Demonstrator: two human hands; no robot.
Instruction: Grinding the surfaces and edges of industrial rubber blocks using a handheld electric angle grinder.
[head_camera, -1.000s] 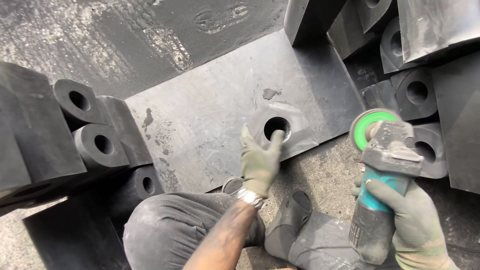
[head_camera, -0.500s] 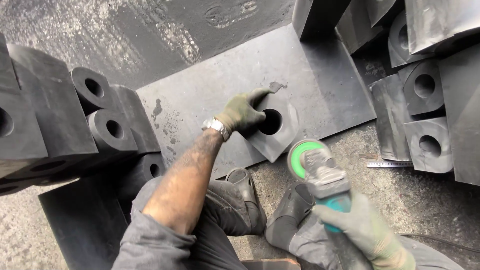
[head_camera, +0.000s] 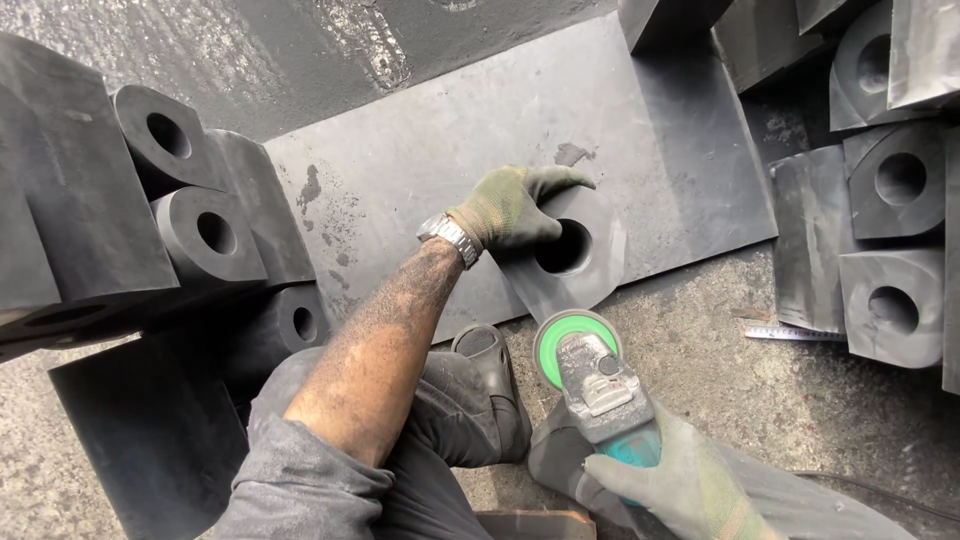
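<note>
Since half a second ago little has shifted: left hand (head_camera: 510, 205) stays on the holed block (head_camera: 575, 255), grinder (head_camera: 595, 385) now just below that block. Left fingers (head_camera: 560, 180) curl over the block's top edge beside the hole, gripping it. Block lies on the flat slab (head_camera: 450, 150). Right hand (head_camera: 680, 485) is wrapped tight around the grinder handle, disc facing up. Steel ruler (head_camera: 785, 333) lies right of the block, on the floor.

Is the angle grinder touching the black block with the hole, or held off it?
Held off it. The angle grinder sits in the right hand above the gritty floor, short of the block that the left hand grips.
</note>
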